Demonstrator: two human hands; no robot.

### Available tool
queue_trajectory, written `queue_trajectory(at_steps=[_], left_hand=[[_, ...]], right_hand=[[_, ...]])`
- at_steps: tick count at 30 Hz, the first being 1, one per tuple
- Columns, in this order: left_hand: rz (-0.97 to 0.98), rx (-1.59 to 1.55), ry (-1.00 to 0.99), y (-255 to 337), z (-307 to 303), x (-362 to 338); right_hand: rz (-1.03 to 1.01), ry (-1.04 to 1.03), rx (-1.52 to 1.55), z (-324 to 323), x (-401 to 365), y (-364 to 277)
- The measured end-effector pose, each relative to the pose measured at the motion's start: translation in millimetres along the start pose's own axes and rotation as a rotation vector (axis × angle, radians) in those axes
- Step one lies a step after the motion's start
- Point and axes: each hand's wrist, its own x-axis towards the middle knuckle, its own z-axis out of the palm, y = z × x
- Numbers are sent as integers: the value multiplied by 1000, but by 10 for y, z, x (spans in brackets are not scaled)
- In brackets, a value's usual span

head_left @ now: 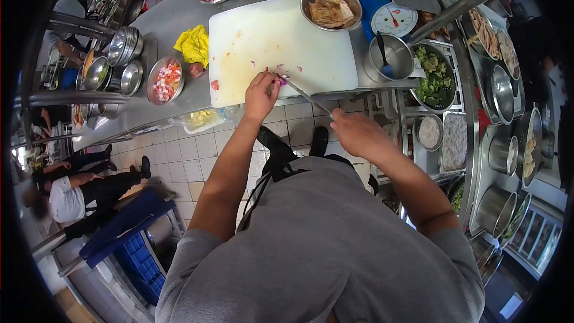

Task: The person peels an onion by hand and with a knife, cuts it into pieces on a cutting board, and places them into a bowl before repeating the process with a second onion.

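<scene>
My right hand [359,134] is wrapped round the handle of a knife [311,98], whose blade slants up and left over the near edge of the white cutting board [323,54]. At the blade's tip lies a small piece of red onion [283,82]. The fingers of my left hand [262,94] are bent and pressed down on the onion, partly hiding it. Small purple onion scraps [280,66] are scattered just beyond the fingertips. A bowl of chopped red and white pieces [165,82] stands left of the board, beside a yellow cloth [192,45].
A metal bowl with cooked meat [330,13] sits on the board's far right corner. Right of it stand a dial scale [394,20] and a metal pot [388,58]. A colander of greens [433,78] is farther right. Other people [72,194] are at the left.
</scene>
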Motion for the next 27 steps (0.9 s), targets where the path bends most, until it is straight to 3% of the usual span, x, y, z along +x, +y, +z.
queue_trajectory(at_steps=[5,9,18,27], left_hand=[[-33,-37,-23,40,-47,40],[-49,-43,-13,4,-44,-10],[-52,-58,60,-11,-7,-87],[-20,-56,75,-43,17,-91]], right_hand=[[53,129,126,700,609,85],[22,173,102,587,671,77],[1,167,-38,148,-7,-27],[42,23,-65,-2,-76,-151]])
